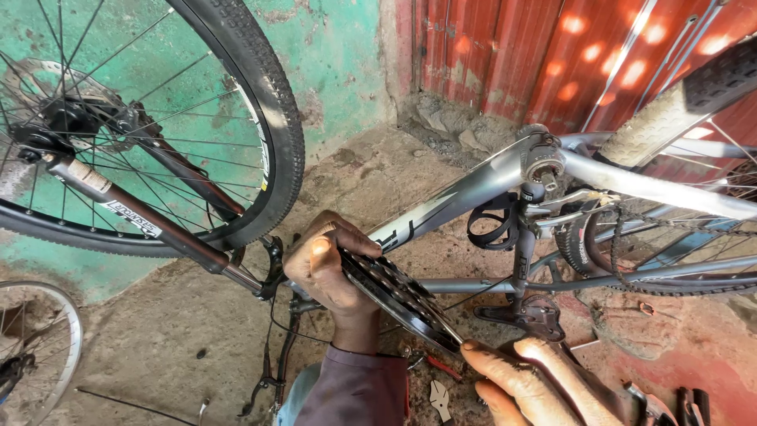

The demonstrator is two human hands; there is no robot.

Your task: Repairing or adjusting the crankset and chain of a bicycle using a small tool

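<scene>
A grey bicycle frame (465, 193) lies upside down across the middle of the view. My left hand (327, 264) grips the upper rim of a black toothed chainring set (398, 296), thumb on top. My right hand (528, 383) touches the lower end of the same chainring with its fingertips at the bottom right. The bare bottom bracket shell (540, 158) shows at the frame's junction. A loose chain (623, 237) hangs beside the rear wheel (686, 102) at right.
The front wheel (260, 102) with disc brake stands upper left in its fork (142, 221). Another wheel (47, 347) pokes in at bottom left. Pliers (438, 394) and small tools lie on the concrete floor. A red corrugated metal wall (520, 55) stands behind.
</scene>
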